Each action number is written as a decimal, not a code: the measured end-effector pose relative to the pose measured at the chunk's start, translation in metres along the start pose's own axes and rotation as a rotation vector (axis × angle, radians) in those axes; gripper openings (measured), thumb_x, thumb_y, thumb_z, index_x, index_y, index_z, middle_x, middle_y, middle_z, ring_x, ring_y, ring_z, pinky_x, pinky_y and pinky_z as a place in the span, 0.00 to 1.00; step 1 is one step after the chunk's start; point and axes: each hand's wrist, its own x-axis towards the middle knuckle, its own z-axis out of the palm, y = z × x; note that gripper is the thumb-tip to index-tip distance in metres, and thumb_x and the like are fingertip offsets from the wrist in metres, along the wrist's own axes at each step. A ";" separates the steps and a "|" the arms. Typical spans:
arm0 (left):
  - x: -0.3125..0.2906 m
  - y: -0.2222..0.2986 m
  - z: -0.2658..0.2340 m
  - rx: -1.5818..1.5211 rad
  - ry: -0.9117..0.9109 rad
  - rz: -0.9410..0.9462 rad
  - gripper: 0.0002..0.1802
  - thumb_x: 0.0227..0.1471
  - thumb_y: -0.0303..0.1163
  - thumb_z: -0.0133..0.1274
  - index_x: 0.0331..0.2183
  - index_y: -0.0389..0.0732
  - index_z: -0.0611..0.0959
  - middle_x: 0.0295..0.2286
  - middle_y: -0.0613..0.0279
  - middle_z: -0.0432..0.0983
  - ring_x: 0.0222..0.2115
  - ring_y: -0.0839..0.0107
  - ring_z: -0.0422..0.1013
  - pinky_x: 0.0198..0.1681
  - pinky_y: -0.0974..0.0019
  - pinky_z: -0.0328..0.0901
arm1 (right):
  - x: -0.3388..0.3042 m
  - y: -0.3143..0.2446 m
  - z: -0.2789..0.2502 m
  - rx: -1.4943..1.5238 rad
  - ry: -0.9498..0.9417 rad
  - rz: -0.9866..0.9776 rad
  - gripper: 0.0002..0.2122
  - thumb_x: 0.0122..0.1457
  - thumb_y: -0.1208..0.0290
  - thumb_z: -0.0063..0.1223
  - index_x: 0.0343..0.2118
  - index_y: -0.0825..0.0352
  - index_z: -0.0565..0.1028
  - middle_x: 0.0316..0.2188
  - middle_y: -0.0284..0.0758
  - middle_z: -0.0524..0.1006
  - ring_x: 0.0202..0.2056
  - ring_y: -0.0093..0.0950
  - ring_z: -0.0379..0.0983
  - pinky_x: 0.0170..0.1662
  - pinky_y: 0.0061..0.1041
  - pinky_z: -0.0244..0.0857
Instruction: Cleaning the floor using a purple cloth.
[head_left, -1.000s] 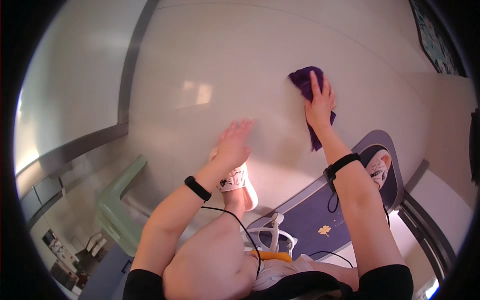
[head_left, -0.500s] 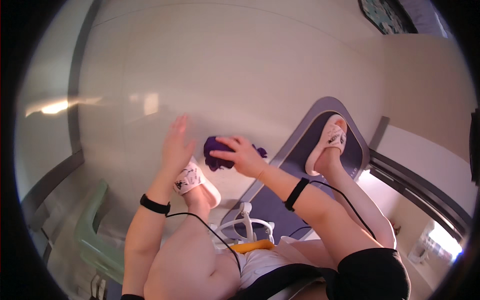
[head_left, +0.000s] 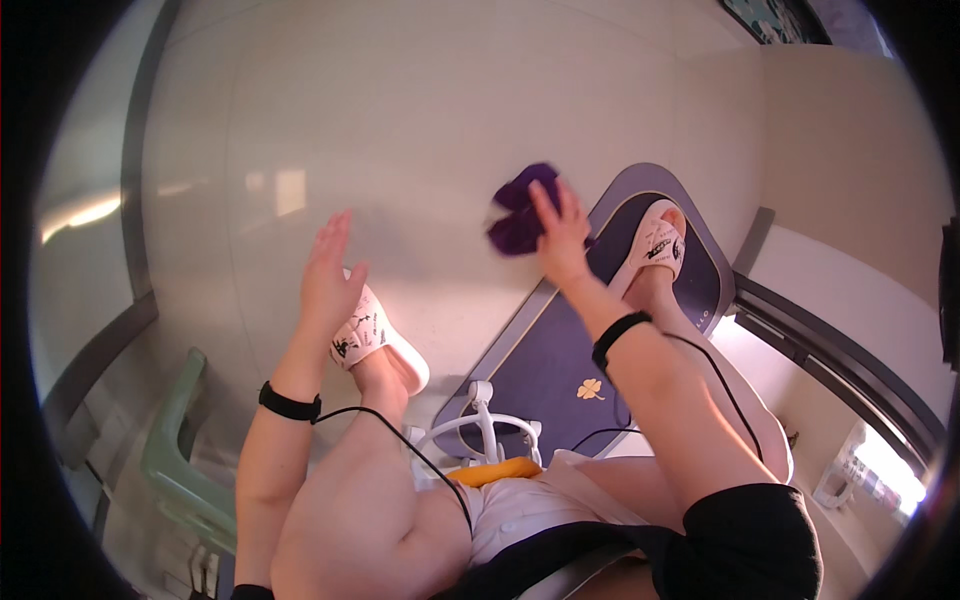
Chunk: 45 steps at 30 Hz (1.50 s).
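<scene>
A bunched dark purple cloth [head_left: 515, 215] is at the floor in front of me, beside the edge of the mat, slightly blurred. My right hand [head_left: 564, 238] holds it, with the fingers lying over its right side; the thumb side is partly hidden. My left hand [head_left: 332, 280] hangs above my left slipper [head_left: 362, 325], its fingers stretched out and nothing in it. Each wrist wears a black band with a thin cable.
A dark mat [head_left: 520, 365] with a pale border lies under my right slipper [head_left: 658, 250]. The white wheeled base [head_left: 485, 425] of a seat shows between my legs. A green plastic piece [head_left: 175, 455] stands at left; a grey-framed opening [head_left: 830, 365] is at right.
My right hand has carried the purple cloth farther away and to the right, toward the mat's edge. My left hand has shifted slightly left and stays spread.
</scene>
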 end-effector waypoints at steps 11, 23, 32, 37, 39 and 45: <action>-0.025 -0.004 -0.088 -0.072 0.347 0.113 0.37 0.50 0.25 0.56 0.62 0.42 0.66 0.59 0.49 0.64 0.59 0.54 0.63 0.59 0.59 0.62 | -0.115 -0.099 0.023 0.204 -0.474 -0.246 0.38 0.45 0.85 0.51 0.59 0.36 0.68 0.66 0.36 0.58 0.60 0.48 0.58 0.61 0.48 0.56; -0.041 0.178 -0.234 -0.822 0.186 0.225 0.26 0.58 0.25 0.51 0.59 0.40 0.71 0.49 0.55 0.76 0.50 0.69 0.70 0.55 0.67 0.62 | -0.017 -0.129 -0.140 0.575 -0.567 -0.267 0.31 0.48 0.89 0.47 0.57 0.56 0.72 0.57 0.42 0.67 0.56 0.43 0.66 0.59 0.32 0.63; -0.116 0.371 -0.300 -0.744 -0.055 0.729 0.22 0.56 0.28 0.53 0.53 0.37 0.77 0.40 0.61 0.80 0.41 0.75 0.74 0.43 0.71 0.68 | -0.012 -0.155 -0.231 1.043 -0.281 -0.105 0.33 0.45 0.90 0.41 0.58 0.62 0.71 0.54 0.36 0.71 0.54 0.30 0.68 0.55 0.23 0.63; -0.177 0.395 -0.389 -0.660 -0.002 0.910 0.25 0.58 0.29 0.52 0.55 0.32 0.70 0.51 0.54 0.70 0.50 0.72 0.68 0.53 0.72 0.62 | -0.021 -0.159 -0.238 1.309 -0.258 0.148 0.32 0.49 0.89 0.40 0.60 0.63 0.69 0.48 0.35 0.76 0.43 0.22 0.74 0.44 0.18 0.69; -0.219 0.387 -0.421 -0.663 0.099 0.829 0.35 0.59 0.31 0.52 0.63 0.34 0.56 0.60 0.47 0.56 0.60 0.67 0.56 0.62 0.70 0.52 | -0.019 -0.157 -0.227 1.259 -0.170 0.038 0.32 0.48 0.89 0.40 0.60 0.63 0.69 0.48 0.35 0.76 0.40 0.22 0.75 0.40 0.18 0.70; -0.333 0.264 -0.470 -0.948 0.632 0.710 0.41 0.59 0.26 0.49 0.66 0.35 0.46 0.61 0.47 0.59 0.55 0.65 0.68 0.56 0.67 0.68 | -0.018 -0.171 -0.230 1.309 -0.299 0.082 0.31 0.49 0.88 0.41 0.59 0.63 0.70 0.46 0.36 0.77 0.31 0.22 0.76 0.32 0.21 0.71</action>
